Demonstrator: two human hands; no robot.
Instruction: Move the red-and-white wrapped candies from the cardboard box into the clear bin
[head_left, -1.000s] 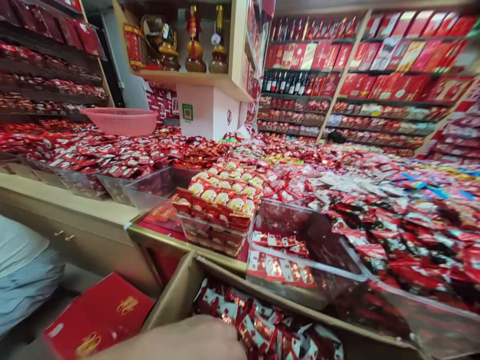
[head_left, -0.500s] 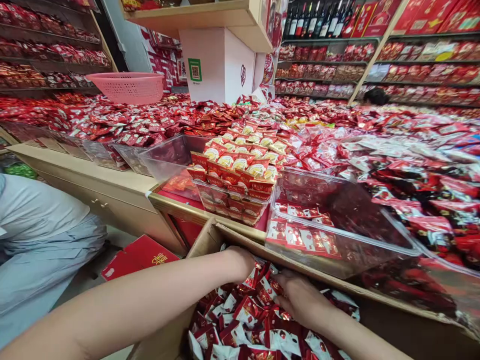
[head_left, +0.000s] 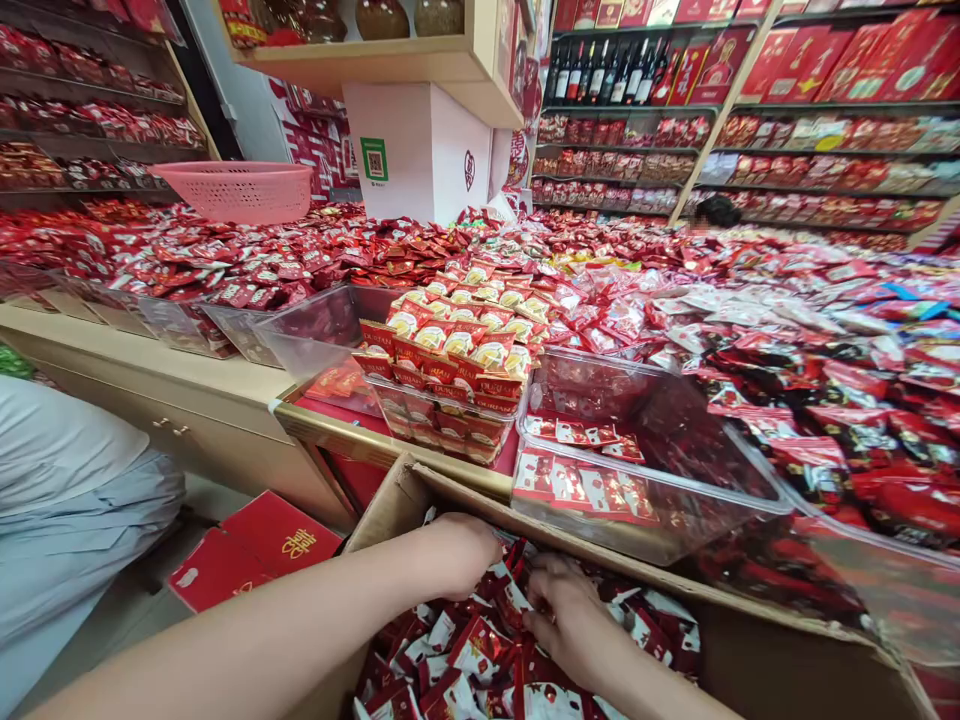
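Observation:
A cardboard box point(head_left: 386, 500) in front of me holds many small red-and-white candy packets point(head_left: 480, 648). My left hand point(head_left: 466, 556) reaches into it from the left, its fingers curled down onto packets and partly hidden. Close by, my right hand point(head_left: 566, 610) has its fingers bent round packets, facing my left hand. Between the two hands, several packets are bunched together. Just beyond the box, a clear plastic bin point(head_left: 712, 500) has a low layer of similar red-and-white packets point(head_left: 577, 470) lying in its near left part.
A clear bin of stacked durian packets point(head_left: 450, 360) stands left of the low-filled bin. Heaped candy point(head_left: 825, 330) spreads behind and right. A pink basket point(head_left: 236, 192) rests on the far heap. At left are a person's sleeve point(head_left: 64, 440) and a red carton point(head_left: 259, 545).
The view has tilted up and shifted a little right. My hands remain close together in the box; packets between them have been drawn up and bunched slightly more.

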